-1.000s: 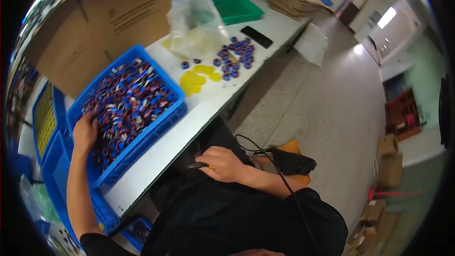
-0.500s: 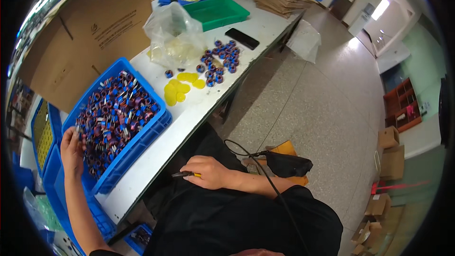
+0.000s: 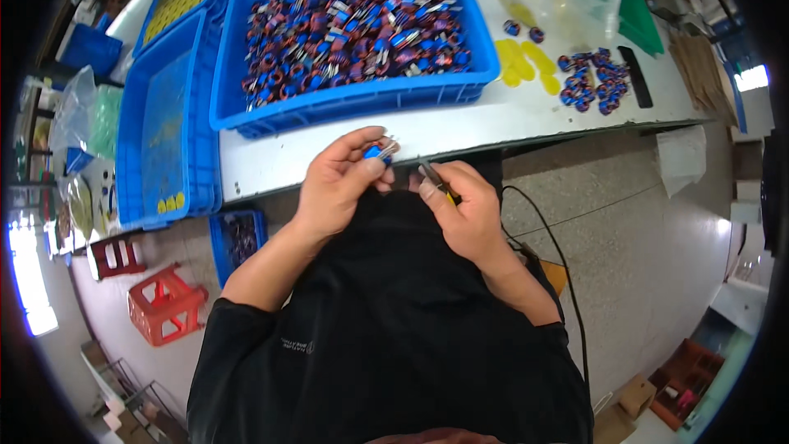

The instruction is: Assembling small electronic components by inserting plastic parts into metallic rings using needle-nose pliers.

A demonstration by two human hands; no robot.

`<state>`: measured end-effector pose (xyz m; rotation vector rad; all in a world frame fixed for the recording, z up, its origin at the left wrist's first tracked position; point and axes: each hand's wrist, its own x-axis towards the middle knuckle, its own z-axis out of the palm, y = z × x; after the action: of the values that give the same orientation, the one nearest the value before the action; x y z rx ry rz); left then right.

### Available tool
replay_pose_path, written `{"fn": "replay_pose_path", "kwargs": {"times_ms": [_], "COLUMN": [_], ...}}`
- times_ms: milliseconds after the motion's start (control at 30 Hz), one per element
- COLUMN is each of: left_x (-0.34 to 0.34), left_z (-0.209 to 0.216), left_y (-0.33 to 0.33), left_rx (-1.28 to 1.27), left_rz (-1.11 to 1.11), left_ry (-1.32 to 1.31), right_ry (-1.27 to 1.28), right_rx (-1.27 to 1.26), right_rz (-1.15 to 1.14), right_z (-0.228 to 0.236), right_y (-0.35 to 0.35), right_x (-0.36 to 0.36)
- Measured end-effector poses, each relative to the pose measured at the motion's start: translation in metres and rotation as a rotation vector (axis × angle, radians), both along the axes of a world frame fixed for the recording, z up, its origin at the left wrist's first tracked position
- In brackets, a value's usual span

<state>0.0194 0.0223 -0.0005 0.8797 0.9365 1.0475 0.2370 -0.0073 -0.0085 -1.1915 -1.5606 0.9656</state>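
blue wire-wound ring (image 3: 375, 153) | left grip (image 3: 333, 184) | slim metal pliers (image 3: 428, 170) | right grip (image 3: 468, 207)

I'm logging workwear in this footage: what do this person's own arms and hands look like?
The left hand and right hand are bare, with no glove, ring or watch visible. Bare forearms show below short sleeves of a black top with small pale print.

Coil (image 3: 376, 153), near frame centre: blue, copper-brown, silvery. Pliers (image 3: 427, 170): dark grey, yellow. Large tray (image 3: 353, 103), upper centre: blue. Counter (image 3: 271, 152): white. Stool (image 3: 150, 300), lower left: orange-red.
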Motion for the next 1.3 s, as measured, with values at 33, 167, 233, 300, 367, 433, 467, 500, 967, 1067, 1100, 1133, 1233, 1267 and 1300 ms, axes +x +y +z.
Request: {"fn": "replay_pose_path", "kwargs": {"times_ms": [33,167,233,300,367,433,467,500,967,1067,1100,1133,1233,1267,1300], "left_x": [0.001,0.005,0.008,0.009,0.01,0.011,0.012,0.013,0.014,0.014,0.014,0.014,0.014,0.014,0.014], "left_z": [-0.009,-0.029,-0.029,-0.028,-0.029,-0.031,-0.031,-0.032,-0.042,-0.043,-0.043,-0.044,-0.047,-0.049,-0.049], "left_y": [-0.006,-0.02,-0.023,-0.026,-0.03,-0.034,-0.036,-0.037,-0.044,-0.047,-0.048,-0.048,-0.046,-0.046,-0.046], "left_rx": [0.008,0.028,0.019,0.014,0.0,-0.015,-0.022,-0.026,0.056,0.135,0.176,0.217,0.3,0.345,0.39], "left_rz": [-0.03,-0.117,-0.131,-0.149,-0.145,-0.141,-0.14,-0.143,-0.201,-0.186,-0.179,-0.173,-0.172,-0.171,-0.171], "left_ry": [0.004,0.004,-0.038,-0.078,-0.084,-0.098,-0.104,-0.106,0.031,0.055,0.068,0.08,0.115,0.133,0.15], "right_ry": [-0.011,-0.052,-0.108,-0.163,-0.178,-0.212,-0.229,-0.23,-0.297,-0.327,-0.342,-0.357,-0.312,-0.29,-0.267], "right_rx": [-0.005,-0.022,-0.035,-0.042,-0.032,0.004,0.022,0.018,-0.063,-0.024,-0.003,0.018,-0.108,-0.168,-0.227], "right_rz": [0.016,0.069,0.101,0.129,0.129,0.123,0.12,0.117,0.049,0.045,0.042,0.039,0.068,0.081,0.095], "right_z": [0.0,-0.001,-0.003,-0.004,-0.002,0.001,0.002,0.002,0.006,0.003,0.002,0.002,0.002,0.003,0.003], "right_y": [0.0,-0.001,-0.003,-0.005,-0.008,-0.011,-0.013,-0.015,-0.031,-0.034,-0.035,-0.036,-0.038,-0.039,-0.04], "right_x": [-0.002,-0.004,-0.002,-0.001,0.0,0.001,0.002,0.002,0.003,0.002,0.001,0.001,0.0,0.0,0.0]}}
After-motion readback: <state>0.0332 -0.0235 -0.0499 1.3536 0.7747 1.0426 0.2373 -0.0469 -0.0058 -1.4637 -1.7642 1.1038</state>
